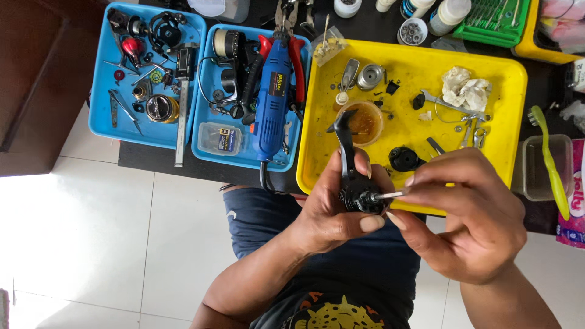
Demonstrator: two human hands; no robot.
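Left hand: we see our left hand [332,210] wrapped around a black reel body [355,183], thumb and fingers closed on its lower, rounded part, just above our lap.
Reel body: its long black stem [343,134] points up and away from us, over the near edge of the yellow tray [506,73]; the gripped end sits between both hands.
Right hand: our right hand [466,213] pinches a thin metal pin [390,195] between thumb and forefinger, the other fingers curled in.
Pin: it lies almost level, its left tip touching the reel body's hub; we cannot tell whether it goes inside.
Yellow tray: it carries an amber cup [364,122], a small wrench [448,105], a crumpled tissue [466,88], a black round part [404,159] and a metal spool [369,77].
Middle blue tray: we see a blue rotary tool [272,100] lying lengthwise, red-handled pliers [297,64] beside it and a small clear box [220,138].
Left blue tray: [100,116] it is full of small reel parts, with a caliper [181,109] along its right rim.
Far right: a green toothbrush [551,164] rests across a clear tub [537,173].
Below: our dark shorts [262,216] and white floor tiles [91,244].
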